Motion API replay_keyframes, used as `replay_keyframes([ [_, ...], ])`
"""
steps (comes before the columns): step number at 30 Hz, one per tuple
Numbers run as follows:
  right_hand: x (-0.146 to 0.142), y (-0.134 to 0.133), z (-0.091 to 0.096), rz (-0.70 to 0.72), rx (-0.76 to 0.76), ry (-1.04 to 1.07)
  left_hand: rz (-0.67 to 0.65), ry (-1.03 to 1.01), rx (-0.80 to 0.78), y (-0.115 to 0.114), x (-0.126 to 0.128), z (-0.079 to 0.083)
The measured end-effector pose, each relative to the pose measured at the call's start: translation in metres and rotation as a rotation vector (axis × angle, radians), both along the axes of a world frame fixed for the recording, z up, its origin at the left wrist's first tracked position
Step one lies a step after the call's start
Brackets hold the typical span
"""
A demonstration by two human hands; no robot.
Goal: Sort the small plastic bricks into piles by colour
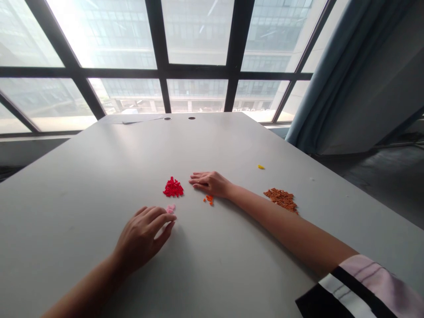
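Note:
My left hand (143,233) is over the near part of the table, its fingers loosely bent. Its index finger and thumb tips are close together with a narrow gap, and I see nothing held there. Small pink pieces (170,209) lie right at those fingertips, partly hidden by them. Farther forward, my right hand (212,183) rests palm down, fingers stretched toward a heap of small red plastic pieces (173,187) without touching it. A few orange pieces (210,199) lie just on the near side of that hand. What is under the palm is hidden.
A heap of brown pieces (283,200) lies beyond my right forearm, partly covered by it. A small yellow piece (261,167) sits farther back. The white table (139,145) reaches to large windows, with two round holes near its far edge. A blue curtain (334,75) hangs at right.

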State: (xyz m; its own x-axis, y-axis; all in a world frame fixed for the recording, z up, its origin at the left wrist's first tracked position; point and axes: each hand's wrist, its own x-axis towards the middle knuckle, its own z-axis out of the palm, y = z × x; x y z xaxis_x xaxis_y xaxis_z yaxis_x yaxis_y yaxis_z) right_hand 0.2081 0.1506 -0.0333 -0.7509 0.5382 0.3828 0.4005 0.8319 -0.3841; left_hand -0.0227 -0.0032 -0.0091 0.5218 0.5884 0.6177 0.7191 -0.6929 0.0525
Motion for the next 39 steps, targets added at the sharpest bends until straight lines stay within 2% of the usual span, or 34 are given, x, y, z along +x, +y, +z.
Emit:
replay_keyframes([
  [3, 0.005, -0.002, -0.001, -0.034, 0.056, -0.003, -0.004, 0.002, -0.007, 0.000, -0.001, -0.002],
  [15, 0.072, 0.028, -0.006, -0.565, 0.109, 0.056, -0.023, -0.001, -0.004, 0.001, -0.002, -0.003],
  [20, 0.079, 0.032, -0.007, -0.770, 0.083, 0.063, -0.036, 0.001, -0.001, 0.001, -0.001, -0.003],
  [26, 0.080, 0.022, -0.003, -0.969, 0.014, 0.127, -0.043, -0.004, -0.001, 0.003, -0.002, -0.005],
  [31, 0.090, 0.018, 0.011, -1.040, -0.052, 0.196, -0.049, -0.009, -0.011, 0.003, -0.003, -0.006],
  [35, 0.089, 0.006, 0.028, -1.032, -0.060, 0.249, -0.052, -0.017, -0.016, 0.002, -0.002, -0.006],
  [37, 0.078, -0.010, 0.031, -0.970, -0.060, 0.260, -0.051, -0.016, -0.017, 0.002, -0.001, -0.006],
  [39, 0.060, -0.032, 0.029, -0.818, -0.077, 0.239, -0.050, -0.013, -0.017, 0.002, -0.001, -0.006],
])
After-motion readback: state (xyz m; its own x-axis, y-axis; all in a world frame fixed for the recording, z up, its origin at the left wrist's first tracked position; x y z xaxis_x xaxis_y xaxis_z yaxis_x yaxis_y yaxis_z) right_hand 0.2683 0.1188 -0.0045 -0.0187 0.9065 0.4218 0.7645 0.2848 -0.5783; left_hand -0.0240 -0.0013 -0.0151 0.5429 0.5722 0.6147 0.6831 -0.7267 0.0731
